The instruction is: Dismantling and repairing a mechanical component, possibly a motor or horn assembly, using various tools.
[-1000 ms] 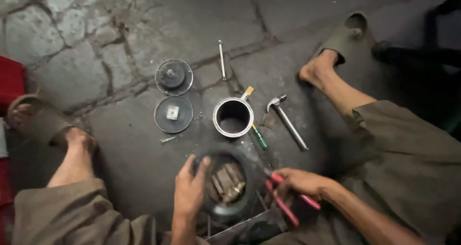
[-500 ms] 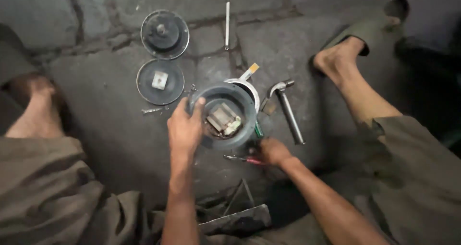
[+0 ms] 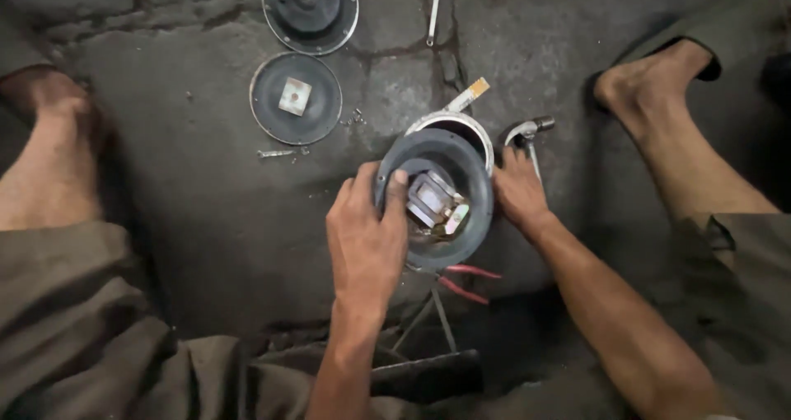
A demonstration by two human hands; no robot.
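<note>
Two hands grip the round motor housing [image 3: 437, 202]: left hand [image 3: 367, 239] clamped on its rim, right hand [image 3: 519, 191] pressing its side.

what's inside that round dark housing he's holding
Inside the round dark housing sits a block of metal plates. The left hand covers its left rim; whatever lies beneath the block is hidden.

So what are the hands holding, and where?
Both hold the round dark housing: the left hand grips its left rim, fingers hooked over the edge; the right hand steadies its right side.
</note>
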